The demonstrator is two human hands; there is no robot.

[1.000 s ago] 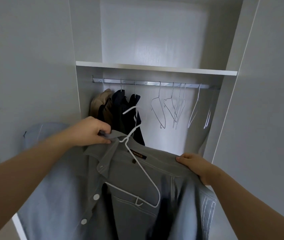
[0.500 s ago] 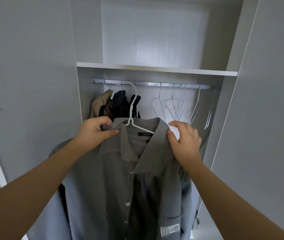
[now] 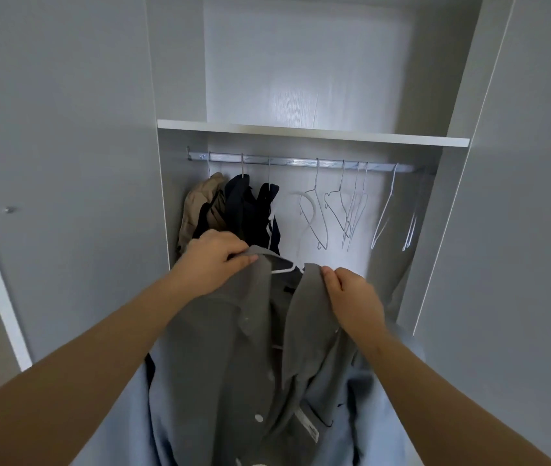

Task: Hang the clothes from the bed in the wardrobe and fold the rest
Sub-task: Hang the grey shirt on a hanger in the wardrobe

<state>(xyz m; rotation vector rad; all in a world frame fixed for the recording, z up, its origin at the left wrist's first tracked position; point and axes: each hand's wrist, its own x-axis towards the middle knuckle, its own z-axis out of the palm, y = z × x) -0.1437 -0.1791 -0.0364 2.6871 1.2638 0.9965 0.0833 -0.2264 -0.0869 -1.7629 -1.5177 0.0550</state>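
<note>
Shirt: we hold a grey shirt (image 3: 233, 348) in front of the open wardrobe (image 3: 301, 79), in the lower middle of the view, below the rail and not on it.
Axis: its long axis runs from 12 o'clock to 6 o'clock. The collar is up at 12, pointing toward the rail, and the hem runs out of frame at 6. The button side faces us with the front edges parted.
Hanger: a white hanger (image 3: 285, 270) sits inside the collar, and only a short stretch of wire shows between our hands. We cannot trace its hook, which is too blurred.
Left grip: our left hand (image 3: 213, 260) is at 10 o'clock of the collar, fingers curled, pinching the left collar edge against the thumb.
Right grip: our right hand (image 3: 351, 294) is at 2 o'clock of the collar, fingers folded tight around the right front edge of the cloth.
Rail: a metal rail (image 3: 294, 162) lies at 12 o'clock of the shirt, running from 9 to 3 under a white shelf (image 3: 301, 132).
Hung clothes: dark garments (image 3: 250, 206) and a beige garment (image 3: 200, 206) hang at the rail's 9 o'clock end, just behind our left hand.
Spare hangers: empty wire hangers (image 3: 344, 210) hang from mid-rail toward the 3 o'clock end, apart from the shirt.
Doors: a grey left door (image 3: 65, 163) with a small knob (image 3: 10, 209) stands at 9 o'clock, and a right door (image 3: 519, 230) at 3 o'clock.
</note>
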